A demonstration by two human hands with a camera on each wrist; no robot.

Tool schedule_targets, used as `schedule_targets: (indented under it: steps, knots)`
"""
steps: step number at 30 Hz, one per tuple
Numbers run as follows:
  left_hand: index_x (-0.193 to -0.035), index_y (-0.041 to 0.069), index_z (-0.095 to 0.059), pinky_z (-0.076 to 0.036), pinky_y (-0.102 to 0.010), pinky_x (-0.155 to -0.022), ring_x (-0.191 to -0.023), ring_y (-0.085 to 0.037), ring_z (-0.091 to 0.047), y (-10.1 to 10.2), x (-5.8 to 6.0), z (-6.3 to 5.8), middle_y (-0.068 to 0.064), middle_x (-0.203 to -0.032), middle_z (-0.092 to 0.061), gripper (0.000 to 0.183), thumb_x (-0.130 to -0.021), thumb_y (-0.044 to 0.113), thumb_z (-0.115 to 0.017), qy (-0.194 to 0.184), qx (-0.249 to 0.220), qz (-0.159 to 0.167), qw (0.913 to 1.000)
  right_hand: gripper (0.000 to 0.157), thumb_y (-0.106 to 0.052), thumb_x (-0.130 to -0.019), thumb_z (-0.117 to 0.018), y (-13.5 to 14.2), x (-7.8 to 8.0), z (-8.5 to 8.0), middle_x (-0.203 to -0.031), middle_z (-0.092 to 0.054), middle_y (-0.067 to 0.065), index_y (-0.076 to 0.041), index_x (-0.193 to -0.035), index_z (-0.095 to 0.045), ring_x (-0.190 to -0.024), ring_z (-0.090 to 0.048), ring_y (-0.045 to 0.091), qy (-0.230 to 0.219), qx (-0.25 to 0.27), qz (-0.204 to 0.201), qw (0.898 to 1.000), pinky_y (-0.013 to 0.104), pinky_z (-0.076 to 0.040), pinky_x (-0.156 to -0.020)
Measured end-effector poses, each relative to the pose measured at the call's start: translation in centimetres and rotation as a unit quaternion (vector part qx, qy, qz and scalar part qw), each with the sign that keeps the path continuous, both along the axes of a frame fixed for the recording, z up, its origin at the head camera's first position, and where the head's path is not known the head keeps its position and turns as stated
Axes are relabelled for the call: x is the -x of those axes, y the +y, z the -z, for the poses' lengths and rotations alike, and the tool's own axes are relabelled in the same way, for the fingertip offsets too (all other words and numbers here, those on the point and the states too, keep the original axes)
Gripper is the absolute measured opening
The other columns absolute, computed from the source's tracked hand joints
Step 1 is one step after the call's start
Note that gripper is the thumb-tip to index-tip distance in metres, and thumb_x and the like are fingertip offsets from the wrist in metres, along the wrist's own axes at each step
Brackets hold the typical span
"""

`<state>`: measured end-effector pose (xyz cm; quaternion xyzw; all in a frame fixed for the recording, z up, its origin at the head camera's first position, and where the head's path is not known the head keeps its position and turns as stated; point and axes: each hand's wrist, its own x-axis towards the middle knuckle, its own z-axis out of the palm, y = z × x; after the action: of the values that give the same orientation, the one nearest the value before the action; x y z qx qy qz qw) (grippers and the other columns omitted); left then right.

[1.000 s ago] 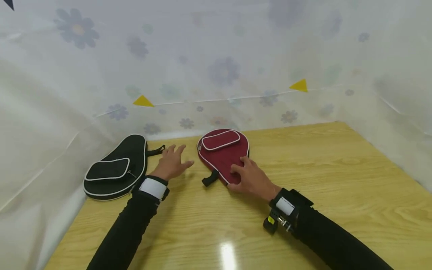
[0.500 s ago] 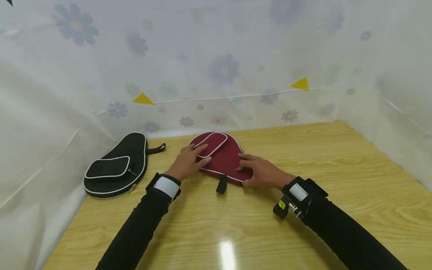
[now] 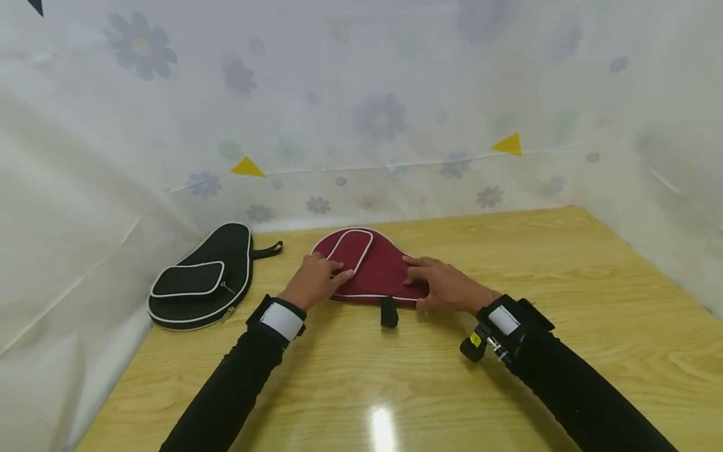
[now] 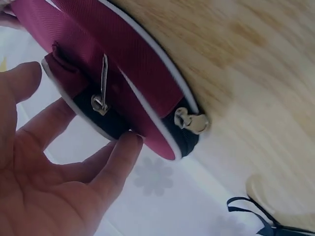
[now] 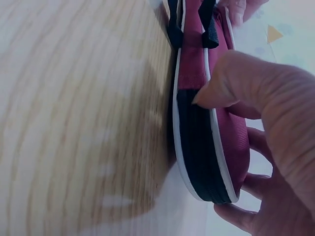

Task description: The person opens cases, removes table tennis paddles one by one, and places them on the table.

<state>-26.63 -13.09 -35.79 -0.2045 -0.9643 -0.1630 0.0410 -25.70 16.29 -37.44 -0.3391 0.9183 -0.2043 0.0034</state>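
A maroon table tennis paddle case [image 3: 386, 267] with white piping lies flat on the table, wide end to the left. My left hand [image 3: 312, 280] rests on that wide end, fingertips at the edge of its small zipped pocket [image 3: 353, 245]. Two metal zipper pulls [image 4: 194, 121] show close up in the left wrist view. With the thumb on the black zipper side [image 5: 197, 142] and the fingers over the top, my right hand [image 3: 446, 285] pinches the narrow handle end. A short black strap [image 3: 389, 312] sticks out toward me from the near edge.
Left of it, a black paddle case [image 3: 228, 251] with white piping lies near the wall side, its loop strap [image 3: 268, 251] pointing right. The wood-grain table [image 3: 316, 389] meets a flowered white sheet [image 3: 378, 157] at the back, marked with two yellow triangles.
My left hand has come over from beside the black case onto the maroon case. The maroon case has turned, its handle end swinging right with my right hand, and now lies nearly sideways.
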Motion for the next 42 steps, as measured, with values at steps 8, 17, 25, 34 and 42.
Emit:
schedule_targets:
  steps: [8,17,25,34,42]
  knots:
    - [-0.058,0.007,-0.066,-0.039,-0.030,-0.059,-0.053,-0.015,-0.046,-0.9,-0.4,-0.5,0.002,-0.048,-0.049,0.048,-0.102,0.025,-0.061,0.016,0.008,0.041,0.9990,0.033,-0.003,-0.079,-0.077,0.3,0.5,0.5,-0.154,-0.043,0.020,-0.011,-0.110,-0.071,-0.138,-0.039,0.051,0.045,-0.004,0.001,0.999,0.067,-0.041,-0.100]
    - [-0.106,0.002,-0.074,-0.053,-0.036,-0.073,-0.083,-0.022,-0.065,-2.5,0.1,-0.9,-0.010,-0.095,-0.072,0.015,-0.098,0.012,-0.067,-0.028,-0.030,0.038,0.9985,0.030,-0.001,-0.081,-0.076,0.5,0.1,0.6,-0.151,-0.047,0.024,-0.006,-0.110,-0.072,-0.137,-0.039,0.054,0.077,-0.002,0.006,0.997,0.065,-0.043,-0.099]
    - [-0.123,-0.001,-0.067,-0.052,-0.037,-0.076,-0.089,-0.025,-0.063,-2.1,-0.1,-0.7,-0.015,-0.104,-0.069,0.028,-0.098,0.011,-0.067,-0.051,-0.066,0.000,0.9965,0.024,-0.007,-0.090,-0.069,-1.1,-1.3,0.2,-0.140,-0.056,0.025,-0.002,-0.113,-0.070,-0.135,-0.046,0.047,0.098,0.024,0.041,0.994,0.066,-0.042,-0.099]
    - [-0.130,-0.006,-0.064,-0.037,-0.027,-0.061,-0.062,-0.015,-0.042,-2.0,-0.2,-0.3,-0.012,-0.074,-0.060,0.036,-0.098,0.011,-0.066,-0.055,-0.074,-0.008,0.9957,0.050,-0.033,-0.091,-0.075,-3.3,-2.5,0.4,-0.142,-0.052,0.027,-0.008,-0.134,-0.066,-0.129,-0.047,0.052,0.150,-0.036,0.101,0.983,0.066,-0.046,-0.089]
    - [-0.128,-0.006,-0.066,-0.032,-0.024,-0.054,-0.050,-0.010,-0.033,-1.6,-0.2,-0.4,-0.010,-0.060,-0.056,0.035,-0.098,0.011,-0.067,-0.064,-0.075,-0.012,0.9951,0.040,-0.031,-0.094,-0.073,-3.2,-2.4,0.5,-0.143,-0.052,0.026,-0.010,-0.128,-0.071,-0.131,-0.046,0.048,0.132,-0.019,0.109,0.985,0.066,-0.045,-0.090]
